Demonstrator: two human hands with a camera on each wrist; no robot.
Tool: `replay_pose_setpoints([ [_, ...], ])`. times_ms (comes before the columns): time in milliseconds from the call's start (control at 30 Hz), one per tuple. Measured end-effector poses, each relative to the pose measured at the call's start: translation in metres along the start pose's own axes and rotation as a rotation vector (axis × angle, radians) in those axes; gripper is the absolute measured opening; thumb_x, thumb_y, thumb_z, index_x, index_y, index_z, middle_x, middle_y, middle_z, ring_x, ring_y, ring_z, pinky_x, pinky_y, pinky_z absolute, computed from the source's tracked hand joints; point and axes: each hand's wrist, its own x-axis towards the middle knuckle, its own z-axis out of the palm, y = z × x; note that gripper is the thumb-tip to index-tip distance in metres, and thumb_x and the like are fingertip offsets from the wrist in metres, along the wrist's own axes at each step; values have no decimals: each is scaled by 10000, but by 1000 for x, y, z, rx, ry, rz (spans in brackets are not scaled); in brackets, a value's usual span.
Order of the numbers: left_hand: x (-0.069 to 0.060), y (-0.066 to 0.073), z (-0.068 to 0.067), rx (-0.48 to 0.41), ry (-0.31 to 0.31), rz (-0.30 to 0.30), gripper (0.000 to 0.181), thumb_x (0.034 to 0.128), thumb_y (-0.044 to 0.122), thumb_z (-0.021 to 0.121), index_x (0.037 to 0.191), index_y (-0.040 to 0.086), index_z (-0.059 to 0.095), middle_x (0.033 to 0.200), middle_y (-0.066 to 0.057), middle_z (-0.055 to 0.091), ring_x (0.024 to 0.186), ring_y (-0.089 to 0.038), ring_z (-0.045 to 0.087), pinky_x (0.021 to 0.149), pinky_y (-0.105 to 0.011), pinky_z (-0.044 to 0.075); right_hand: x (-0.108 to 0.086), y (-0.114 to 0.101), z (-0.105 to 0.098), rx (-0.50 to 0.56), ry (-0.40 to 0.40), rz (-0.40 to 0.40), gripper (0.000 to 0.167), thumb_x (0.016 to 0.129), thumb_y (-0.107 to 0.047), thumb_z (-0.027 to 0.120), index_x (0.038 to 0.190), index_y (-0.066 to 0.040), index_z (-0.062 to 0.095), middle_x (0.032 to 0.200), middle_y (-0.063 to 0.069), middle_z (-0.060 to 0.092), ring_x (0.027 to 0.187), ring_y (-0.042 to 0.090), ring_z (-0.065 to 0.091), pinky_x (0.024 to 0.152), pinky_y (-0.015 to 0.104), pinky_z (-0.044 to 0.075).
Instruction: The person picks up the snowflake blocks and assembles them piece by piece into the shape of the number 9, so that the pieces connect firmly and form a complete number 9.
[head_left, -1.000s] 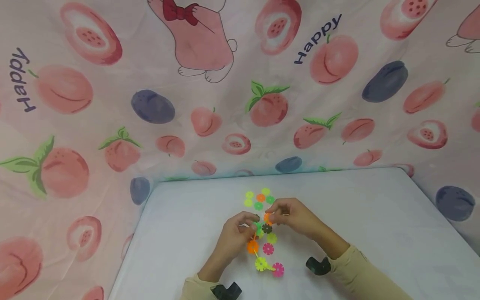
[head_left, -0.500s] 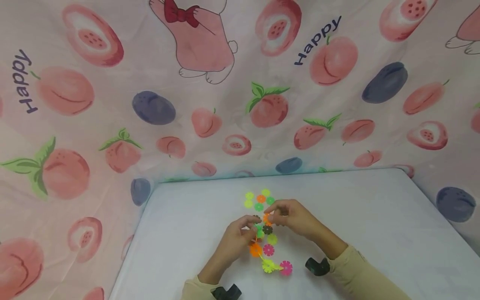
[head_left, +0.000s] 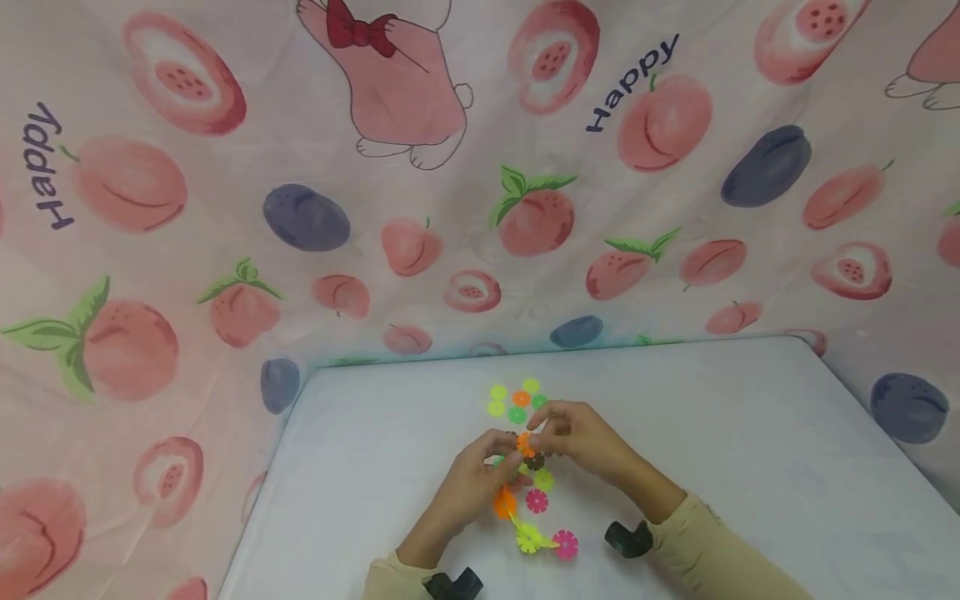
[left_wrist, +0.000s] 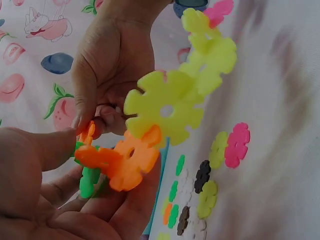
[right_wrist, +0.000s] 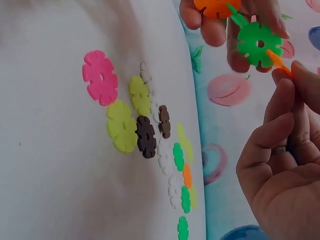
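Note:
My left hand [head_left: 480, 475] holds a chain of slotted plastic snowflake discs. A green disc [right_wrist: 260, 44] sits at its fingers, followed by orange [left_wrist: 132, 160], then yellow discs [left_wrist: 165, 107], and a pink disc [head_left: 566, 544] at the dangling end. Between the thumb and fingers of my right hand [head_left: 573, 437] is a separate orange disc [head_left: 525, 444]. In the right wrist view that orange disc is edge-on, its rim touching the green disc at a slot; how deep it sits I cannot tell. Fingers partly cover the green disc in the head view.
Loose discs lie on the white table [head_left: 712, 433] beneath and beyond the hands: pink [head_left: 537, 501], yellow [head_left: 543, 480], black [right_wrist: 146, 136], brown [right_wrist: 164, 121], white [right_wrist: 165, 156], several green and orange. A patterned cloth [head_left: 420, 192] hangs behind the table's far edge.
My right hand has brought its orange disc left to the green disc in my left hand. The hanging chain swung right, then partly back left.

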Motion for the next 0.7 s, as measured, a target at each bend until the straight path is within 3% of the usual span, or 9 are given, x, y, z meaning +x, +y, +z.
replay_pose_setpoints([
  [233, -4, 3, -1, -64, -46, -17, 492, 1037, 346, 598, 1493, 220, 466, 1210, -147, 574, 975, -297, 764, 833, -386, 614, 4, 5, -4, -28, 31, 48, 283, 942, -325, 738, 1137, -124, 691, 914, 199, 754, 894, 443, 678, 789, 488, 549],
  [467, -5, 5, 0, -85, -25, -82, 411, 1043, 319, 590, 1445, 291, 510, 1187, -126, 572, 981, -250, 759, 825, -385, 598, 16, 22, -23, -209, 214, 88, 348, 935, -337, 744, 1194, -108, 701, 947, 97, 748, 828, 305, 695, 691, 360, 549],
  [600, -6, 3, -1, -84, -19, -87, 429, 1035, 333, 603, 1446, 256, 508, 1198, -141, 619, 970, -269, 759, 813, -385, 594, 22, 34, -36, -318, 308, 87, 347, 926, -307, 755, 1186, -83, 708, 962, 68, 730, 778, 213, 682, 618, 310, 541],
  [700, -7, 2, 0, -84, -16, -89, 466, 1023, 355, 620, 1453, 217, 504, 1182, -136, 638, 972, -288, 761, 816, -392, 596, 27, 42, -41, -363, 333, 98, 357, 920, -291, 761, 1191, -64, 709, 969, 83, 716, 760, 161, 655, 607, 287, 543],
])
